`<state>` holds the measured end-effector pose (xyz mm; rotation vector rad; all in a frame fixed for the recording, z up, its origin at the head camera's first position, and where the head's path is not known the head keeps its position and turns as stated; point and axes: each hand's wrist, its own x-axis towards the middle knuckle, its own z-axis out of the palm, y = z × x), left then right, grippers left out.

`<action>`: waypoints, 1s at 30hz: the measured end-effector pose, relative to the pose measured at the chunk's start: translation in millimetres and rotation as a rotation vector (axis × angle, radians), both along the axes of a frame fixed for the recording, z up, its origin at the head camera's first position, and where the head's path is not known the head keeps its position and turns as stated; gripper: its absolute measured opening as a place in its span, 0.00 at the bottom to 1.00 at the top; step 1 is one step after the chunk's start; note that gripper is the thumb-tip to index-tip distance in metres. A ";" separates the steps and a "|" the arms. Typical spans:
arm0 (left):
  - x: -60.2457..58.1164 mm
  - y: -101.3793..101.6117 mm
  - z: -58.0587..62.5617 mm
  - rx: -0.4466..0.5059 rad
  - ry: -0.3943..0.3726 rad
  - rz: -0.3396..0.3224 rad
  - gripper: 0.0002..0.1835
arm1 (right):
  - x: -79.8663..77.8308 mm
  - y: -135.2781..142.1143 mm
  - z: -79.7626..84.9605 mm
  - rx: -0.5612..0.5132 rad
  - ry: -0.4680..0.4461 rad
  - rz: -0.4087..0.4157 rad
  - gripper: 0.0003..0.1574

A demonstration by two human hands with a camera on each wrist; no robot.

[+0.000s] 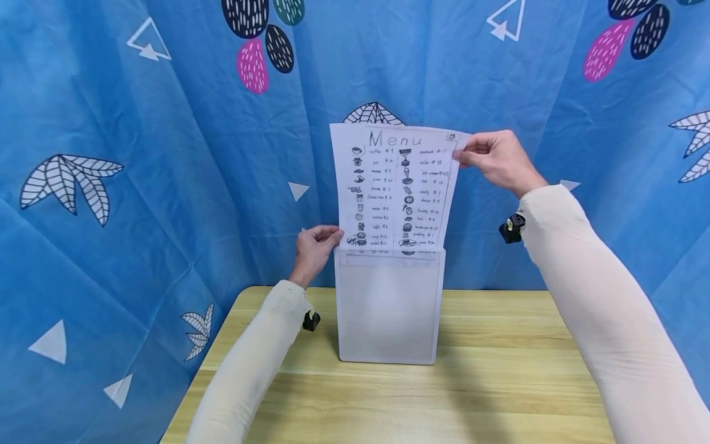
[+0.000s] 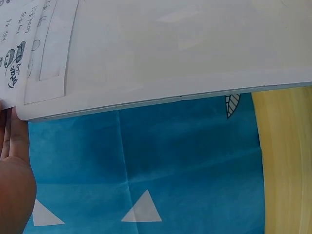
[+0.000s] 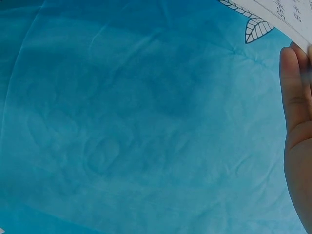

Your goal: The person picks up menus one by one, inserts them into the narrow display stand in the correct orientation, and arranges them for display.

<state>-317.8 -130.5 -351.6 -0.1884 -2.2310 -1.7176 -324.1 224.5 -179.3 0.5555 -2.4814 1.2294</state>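
A handwritten paper menu with small drawings stands upright, its bottom strip inside the top of a translucent, white-edged document sleeve. My right hand pinches the menu by its upper right edge between thumb and fingers. At the sleeve's top left corner, my left hand grips with the thumb in front, beside the menu's left edge. In the left wrist view, the menu's lower end shows through the sleeve, and the left fingers reach behind the corner. The right wrist view catches only a corner of the menu.
Below is a light wooden table, with the sleeve's lower edge close over its surface. A blue patterned curtain hangs behind and along the left. Small black devices sit at both wrists.
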 end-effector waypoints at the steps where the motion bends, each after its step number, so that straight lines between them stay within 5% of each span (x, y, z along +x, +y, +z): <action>1: -0.2 0.0 -0.3 0.000 0.000 0.000 0.12 | -0.2 0.0 -0.2 0.002 -0.001 0.000 0.13; 30: -0.9 0.3 -1.3 0.008 0.006 -0.004 0.12 | -2.4 -0.1 -7.8 0.053 -0.032 -0.001 0.13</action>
